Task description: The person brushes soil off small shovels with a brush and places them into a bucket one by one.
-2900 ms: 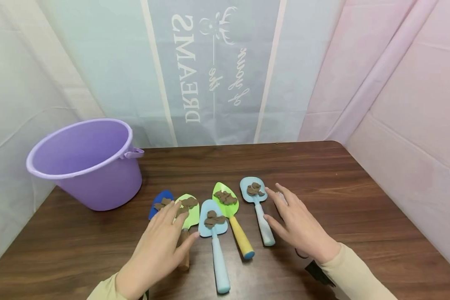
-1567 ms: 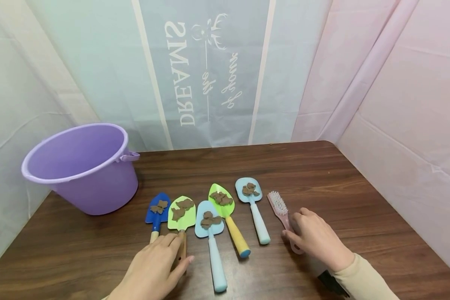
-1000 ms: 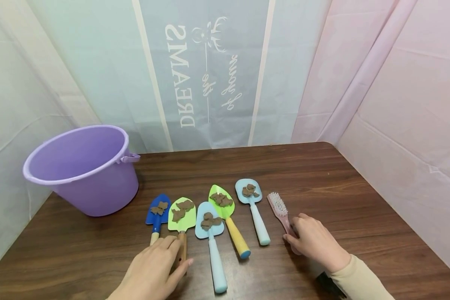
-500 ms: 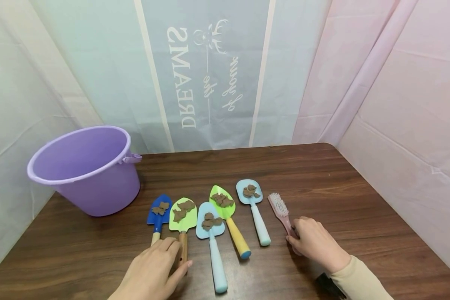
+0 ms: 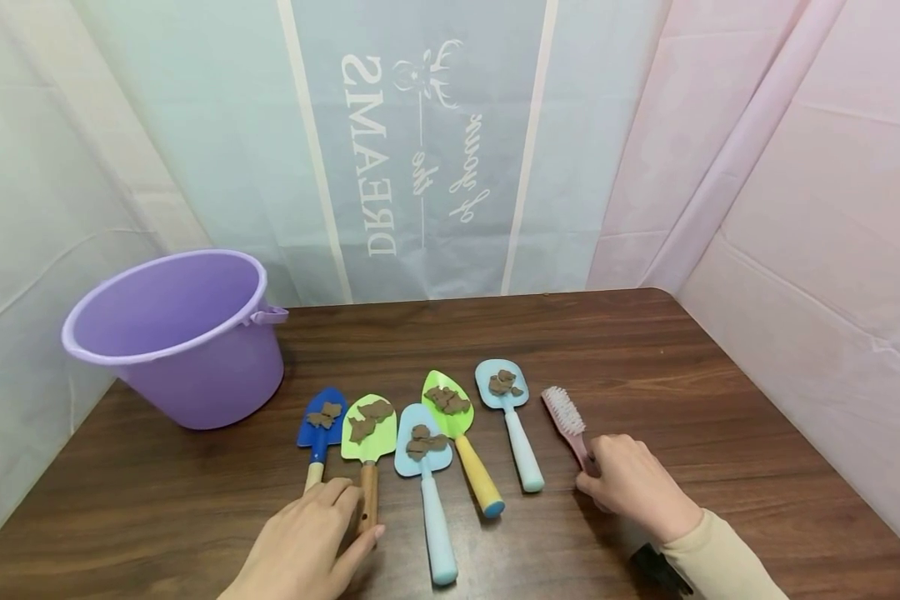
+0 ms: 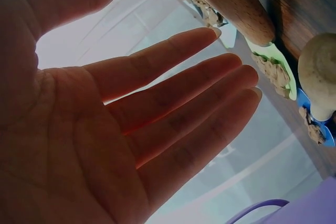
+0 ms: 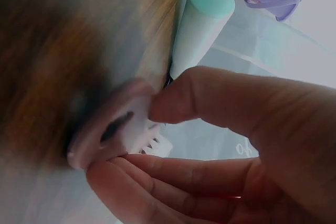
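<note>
My right hand (image 5: 641, 487) grips the pink handle of a white-bristled scrub brush (image 5: 565, 412), which lies bristles up. In the right wrist view the thumb and fingers pinch the brush's holed handle end (image 7: 89, 142). My left hand (image 5: 300, 537) hovers palm down by the handles of two small shovels, its fingers extended in the left wrist view. One is a blue shovel (image 5: 318, 448), the other a light green shovel (image 5: 369, 450) with a wooden handle. Both blades carry brown clay-like lumps (image 5: 325, 415).
Two light blue shovels, one nearer (image 5: 437, 533) and one farther (image 5: 523, 450), lie right of these. Between them is a green shovel with a yellow handle (image 5: 480, 477). All three hold brown lumps. A purple bucket (image 5: 217, 383) stands at the left on the dark wooden table (image 5: 645, 358).
My right hand has come down from beside the farther blue shovel and taken the brush handle. My left hand has drawn back from over the blades to the handles.
</note>
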Tool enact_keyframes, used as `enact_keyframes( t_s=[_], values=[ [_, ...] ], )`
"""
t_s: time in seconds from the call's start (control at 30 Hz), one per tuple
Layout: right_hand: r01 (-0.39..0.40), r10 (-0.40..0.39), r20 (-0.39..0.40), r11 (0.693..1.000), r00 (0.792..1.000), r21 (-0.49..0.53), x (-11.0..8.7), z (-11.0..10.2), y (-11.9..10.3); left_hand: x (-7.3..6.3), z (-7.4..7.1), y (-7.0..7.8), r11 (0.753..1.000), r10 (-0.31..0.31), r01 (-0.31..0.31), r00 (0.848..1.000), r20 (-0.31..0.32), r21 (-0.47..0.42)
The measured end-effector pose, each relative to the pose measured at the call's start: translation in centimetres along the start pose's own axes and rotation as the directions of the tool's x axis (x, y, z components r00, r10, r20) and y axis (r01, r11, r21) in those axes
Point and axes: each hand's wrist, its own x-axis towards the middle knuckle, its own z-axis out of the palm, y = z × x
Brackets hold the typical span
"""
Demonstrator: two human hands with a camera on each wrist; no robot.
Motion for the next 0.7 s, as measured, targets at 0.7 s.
enact_keyframes(
  t_s=[0.7],
  values=[
    [-0.040,0.041,0.026,0.998,0.999,-0.048,0.10,-0.37,0.58,-0.12,-0.17,-0.58,0.998,-0.067,0.068,0.998,0.021,-0.014]
  ],
)
